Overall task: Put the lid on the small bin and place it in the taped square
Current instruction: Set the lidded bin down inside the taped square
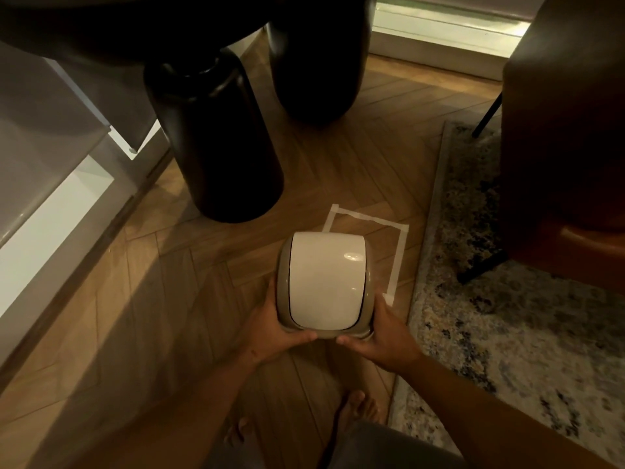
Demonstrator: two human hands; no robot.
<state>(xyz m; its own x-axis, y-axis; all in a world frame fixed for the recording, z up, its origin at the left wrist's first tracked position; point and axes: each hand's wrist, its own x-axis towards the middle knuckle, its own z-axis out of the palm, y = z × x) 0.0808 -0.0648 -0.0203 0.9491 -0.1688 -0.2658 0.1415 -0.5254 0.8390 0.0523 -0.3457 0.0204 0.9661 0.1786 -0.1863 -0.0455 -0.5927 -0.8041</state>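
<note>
Both hands grip the beige small bin (284,282), glossy white lid (324,275) fitted

Left hand (270,328): bare, no glove, ring or watch visible.
Right hand (385,336): bare, likewise unadorned.
Forearms (473,397): 2, uncovered to the frame edge; no sleeve in view.
Feet (355,411): 2, bare, toes visible.
Garment (372,448): dark grey cloth over the leg.

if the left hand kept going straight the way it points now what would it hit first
The left hand points up-right and is already pressed against the bin, so the bin blocks it at once. Beyond that lies the taped square.
</note>
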